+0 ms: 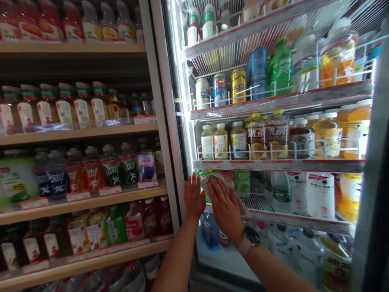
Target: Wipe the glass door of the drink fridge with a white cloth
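A grey cloth (241, 205) lies pressed under the flat palm of my right hand (224, 206), against the glass door (225, 265) of a lit drinks fridge. Part of the cloth sticks out past the fingers at the top and on the right. My left hand (194, 196) is flat with its fingers stretched upward, beside the right hand and near the door's left edge. It holds nothing. A watch (251, 239) sits on my right wrist. Behind the hands, bottles and cartons on the fridge's lower shelves are partly hidden.
Wooden shelves (75, 132) with rows of bottled drinks stand to the left. A frame post (165, 101) divides them from the fridge. Inside the fridge, wire shelves (279, 165) hold cans and bottles, among them a green bottle (280, 69). A dark door edge (372, 162) runs down the right.
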{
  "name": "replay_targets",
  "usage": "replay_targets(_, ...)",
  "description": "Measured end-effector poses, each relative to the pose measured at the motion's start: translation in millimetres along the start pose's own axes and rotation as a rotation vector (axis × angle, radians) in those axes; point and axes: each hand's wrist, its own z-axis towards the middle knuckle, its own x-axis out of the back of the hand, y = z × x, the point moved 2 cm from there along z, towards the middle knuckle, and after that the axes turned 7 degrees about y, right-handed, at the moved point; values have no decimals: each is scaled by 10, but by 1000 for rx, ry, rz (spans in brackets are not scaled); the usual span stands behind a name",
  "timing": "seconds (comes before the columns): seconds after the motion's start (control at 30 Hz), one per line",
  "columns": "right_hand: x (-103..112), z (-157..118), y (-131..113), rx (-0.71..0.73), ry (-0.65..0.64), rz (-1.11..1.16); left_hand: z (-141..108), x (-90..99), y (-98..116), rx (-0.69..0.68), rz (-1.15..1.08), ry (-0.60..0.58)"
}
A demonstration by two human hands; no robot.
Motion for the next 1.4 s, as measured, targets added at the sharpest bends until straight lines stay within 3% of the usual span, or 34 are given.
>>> replay_targets(0.27, -111, -403, 8, 31, -21, -4, 11, 18, 7, 4, -10, 15)
replay_targets(0.47, -135, -553, 13, 31, -29, -11, 6, 4, 11, 8, 4, 24)
replay_targets(0.7, -77, -279, 77, 81, -9, -13, 2, 9, 5, 11, -34, 14)
replay_targets(0.9, -9, 4, 28, 29, -1, -11, -25, -7, -18, 31, -44, -7)
replay_targets(1.4, -37, -329, -82, 10, -19, -13, -29, -6, -36, 37, -44, -30)
